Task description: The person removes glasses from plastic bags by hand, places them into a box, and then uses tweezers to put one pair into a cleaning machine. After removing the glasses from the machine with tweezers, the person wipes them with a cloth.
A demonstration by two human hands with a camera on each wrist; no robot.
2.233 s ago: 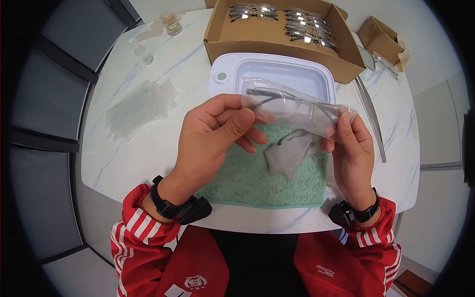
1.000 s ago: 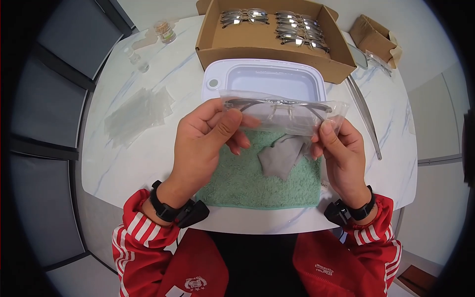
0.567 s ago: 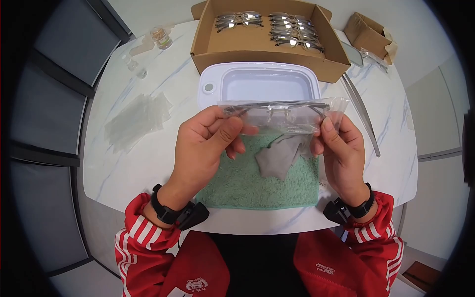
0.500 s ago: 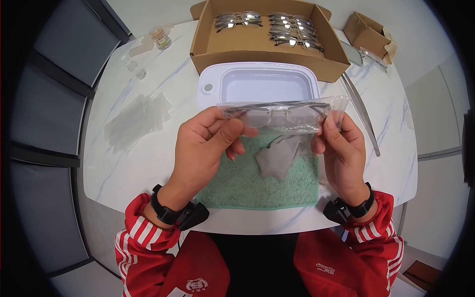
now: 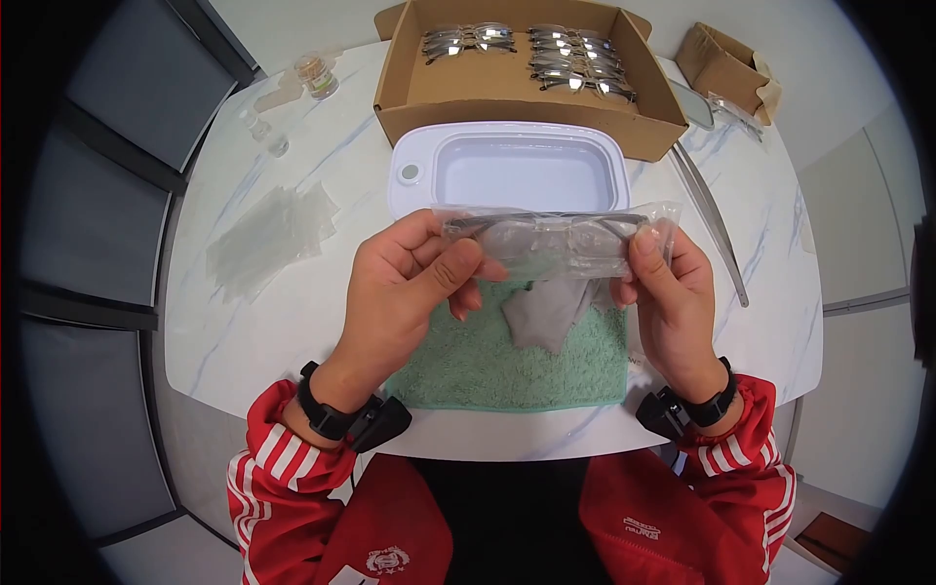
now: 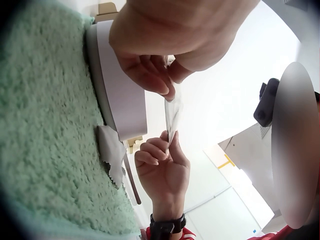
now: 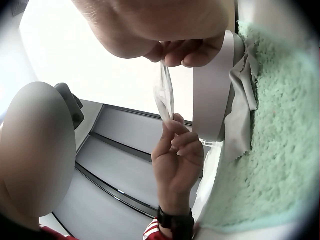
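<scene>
A clear plastic bag [image 5: 556, 236] with a pair of glasses inside is held level above a green towel [image 5: 487, 361]. My left hand [image 5: 453, 244] pinches its left end between thumb and fingers. My right hand [image 5: 648, 249] pinches its right end. A grey cloth [image 5: 541, 312] lies crumpled on the towel under the bag. In the left wrist view the bag [image 6: 172, 112] hangs edge-on between the left hand [image 6: 165, 85] and the right hand [image 6: 162, 160]. The right wrist view shows the same bag [image 7: 164, 95] between both hands.
A white tub [image 5: 507, 130] stands behind the towel. Beyond it is a cardboard box [image 5: 507, 93] with several pairs of glasses [image 5: 575, 58]. A stack of clear bags [image 5: 268, 229] lies left. A small jar [image 5: 314, 73] and a small carton [image 5: 726, 63] sit at the far corners.
The bag went from slanting down to the right to lying level between my hands, then sank slightly towards the towel. Both hands kept their hold on its ends.
</scene>
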